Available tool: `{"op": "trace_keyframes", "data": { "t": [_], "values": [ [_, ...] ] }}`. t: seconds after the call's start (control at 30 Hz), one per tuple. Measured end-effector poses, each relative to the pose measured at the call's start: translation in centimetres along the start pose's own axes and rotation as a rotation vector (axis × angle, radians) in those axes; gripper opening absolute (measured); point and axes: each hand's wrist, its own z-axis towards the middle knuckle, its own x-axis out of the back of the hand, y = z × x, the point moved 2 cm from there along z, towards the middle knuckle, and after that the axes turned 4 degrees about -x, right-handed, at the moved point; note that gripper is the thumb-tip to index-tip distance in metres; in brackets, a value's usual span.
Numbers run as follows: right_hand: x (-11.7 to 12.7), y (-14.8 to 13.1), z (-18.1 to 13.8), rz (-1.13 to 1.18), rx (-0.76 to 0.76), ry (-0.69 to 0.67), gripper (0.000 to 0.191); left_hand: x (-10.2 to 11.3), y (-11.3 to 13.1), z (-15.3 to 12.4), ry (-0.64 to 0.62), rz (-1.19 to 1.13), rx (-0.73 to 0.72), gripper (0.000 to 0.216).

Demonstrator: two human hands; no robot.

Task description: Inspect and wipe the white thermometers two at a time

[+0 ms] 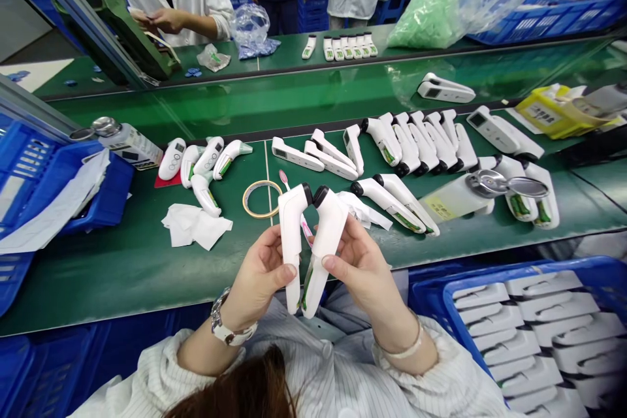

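Over the bench's front edge, my left hand (262, 273) grips a white infrared thermometer (292, 219) with a black tip. A second infrared thermometer (329, 225) is held by my right hand (361, 266); green shows along its handle. The two stand upright side by side, heads close together and handle ends nearly meeting. Behind them lies a pink toothbrush (284, 177), partly hidden. A roll of tape (261, 199) rests left of it. Crumpled white tissue (196, 225) lies further left, and two more thermometers (392, 204) lie to the right.
A row of thermometers (416, 140) lines the bench's back right. A pump bottle (455, 196) is at right, another bottle (128, 142) at left. Blue bins (105, 192) stand left; a blue crate (453, 313) of white housings sits lower right. Co-workers stand beyond the green belt (294, 91).
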Motion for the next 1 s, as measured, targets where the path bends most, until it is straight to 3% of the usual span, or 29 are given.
{"op": "trace_keyframes", "data": {
  "t": [0.27,0.7,1.0],
  "values": [
    [0.0,0.1,0.2,0.028,-0.025,-0.007,0.062,0.0,-0.3,0.0,0.001,-0.003,-0.031,0.043],
    [0.3,0.5,0.7,0.075,-0.082,-0.006,0.056,-0.3,-0.8,0.2,0.023,-0.016,0.036,0.039],
    [0.6,0.8,0.8,0.053,-0.049,0.0,0.058,-0.1,-1.1,0.0,-0.042,0.054,-0.056,0.035]
  ]
}}
